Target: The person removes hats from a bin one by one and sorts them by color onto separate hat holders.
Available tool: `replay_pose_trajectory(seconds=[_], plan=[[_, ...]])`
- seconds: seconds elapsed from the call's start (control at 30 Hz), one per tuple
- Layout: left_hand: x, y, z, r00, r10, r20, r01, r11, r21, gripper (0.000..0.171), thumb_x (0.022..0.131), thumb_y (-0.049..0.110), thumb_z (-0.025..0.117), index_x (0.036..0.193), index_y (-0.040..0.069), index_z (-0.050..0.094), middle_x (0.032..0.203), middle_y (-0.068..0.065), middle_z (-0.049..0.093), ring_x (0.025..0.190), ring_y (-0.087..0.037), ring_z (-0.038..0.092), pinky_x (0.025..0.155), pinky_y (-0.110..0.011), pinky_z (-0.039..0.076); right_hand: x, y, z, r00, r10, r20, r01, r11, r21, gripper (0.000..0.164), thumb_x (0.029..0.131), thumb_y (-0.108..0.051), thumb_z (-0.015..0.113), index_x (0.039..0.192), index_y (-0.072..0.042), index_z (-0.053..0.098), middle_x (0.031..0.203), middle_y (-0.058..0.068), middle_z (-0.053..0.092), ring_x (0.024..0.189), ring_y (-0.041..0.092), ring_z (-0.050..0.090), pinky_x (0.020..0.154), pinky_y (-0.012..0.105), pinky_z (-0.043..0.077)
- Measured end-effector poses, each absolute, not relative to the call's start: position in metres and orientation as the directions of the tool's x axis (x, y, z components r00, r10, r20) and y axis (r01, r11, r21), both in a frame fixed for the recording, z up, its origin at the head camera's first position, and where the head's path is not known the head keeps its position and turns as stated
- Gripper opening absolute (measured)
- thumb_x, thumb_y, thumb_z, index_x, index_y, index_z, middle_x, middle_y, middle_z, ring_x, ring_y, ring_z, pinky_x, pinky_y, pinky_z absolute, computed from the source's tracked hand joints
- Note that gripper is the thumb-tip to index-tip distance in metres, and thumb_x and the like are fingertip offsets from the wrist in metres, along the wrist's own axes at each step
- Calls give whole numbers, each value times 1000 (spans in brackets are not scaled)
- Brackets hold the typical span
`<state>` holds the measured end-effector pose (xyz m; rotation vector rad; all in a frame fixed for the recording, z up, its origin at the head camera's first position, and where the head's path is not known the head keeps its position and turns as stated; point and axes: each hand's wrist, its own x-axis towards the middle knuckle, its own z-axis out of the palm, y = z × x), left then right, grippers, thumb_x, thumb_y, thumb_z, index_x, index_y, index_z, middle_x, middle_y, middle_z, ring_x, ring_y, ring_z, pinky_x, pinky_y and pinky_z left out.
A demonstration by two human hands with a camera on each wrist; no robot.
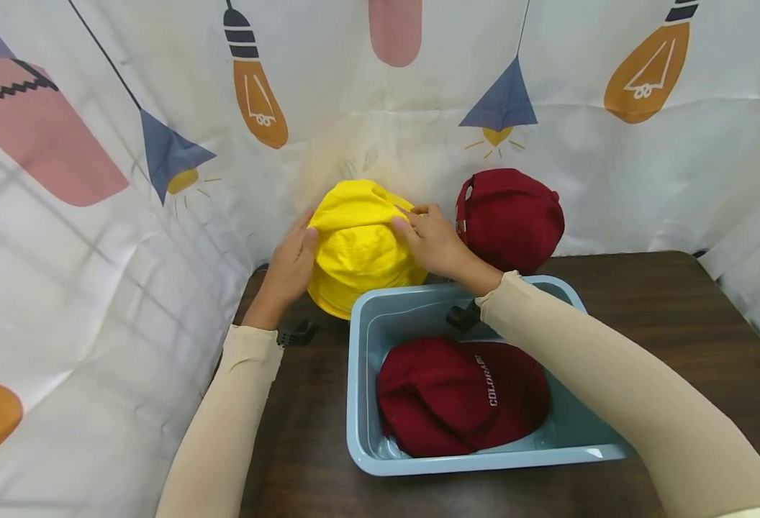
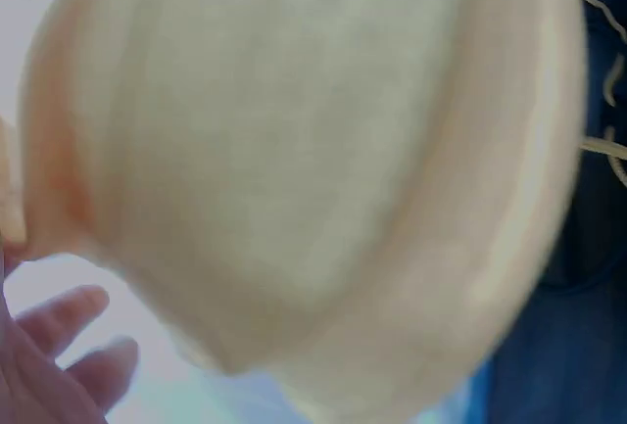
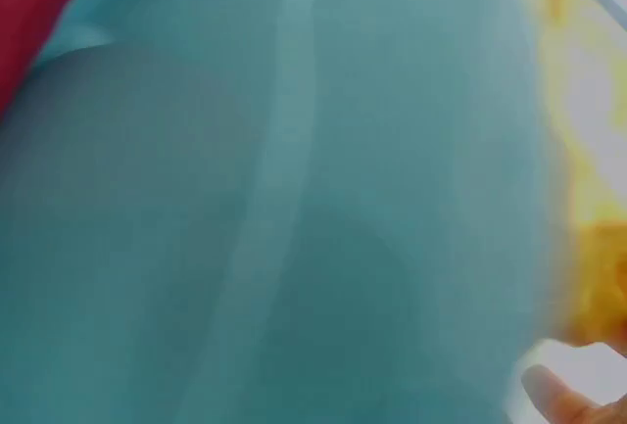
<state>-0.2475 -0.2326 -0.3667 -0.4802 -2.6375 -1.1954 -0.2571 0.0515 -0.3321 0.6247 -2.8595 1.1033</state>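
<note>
Left hand (image 1: 294, 265) grips yellow hat (image 1: 363, 255) at table's (image 1: 311, 403) far-left corner, thumb in front. Right hand (image 1: 437, 243) pinches hat's upper right fold, narrow grip.

Enclosed along back, left and right edges of dark wood-grained bench (image 1: 309, 446) by white cloth (image 1: 380, 129) printed with lamps (image 1: 501, 97).

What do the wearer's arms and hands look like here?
The left hand and right hand are ungloved. The left sleeve and right sleeve are long, plain and beige, with uneven, slightly ruffled cuffs. A small black device shows at each wrist.
</note>
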Motion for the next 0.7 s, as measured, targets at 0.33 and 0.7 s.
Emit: replay_pose_trajectory(seconds=[0.33, 0.7], plan=[[-184, -218, -327, -819, 109, 563, 487, 650, 583, 58, 109, 49, 38, 153, 12, 48, 157, -11, 47, 146, -30, 43, 120, -54, 32, -217, 66, -304, -842, -447, 301, -534, 620, -575, 57, 107, -39, 52, 157, -13, 42, 149, 17, 44, 129, 30, 48, 100, 44, 49], [-113, -196, -341, -912, 247, 329, 406, 664, 627, 46, 109, 34, 49, 146, 7, 53, 136, -12, 60, 115, -23, 62, 92, -47, 58, -162, 90, -317, -690, -658, 301, -715, 556, -423, 54, 95, -41, 71, 143, -17, 62, 120, 4, 62, 80, 11, 56, 71, 25, 53]])
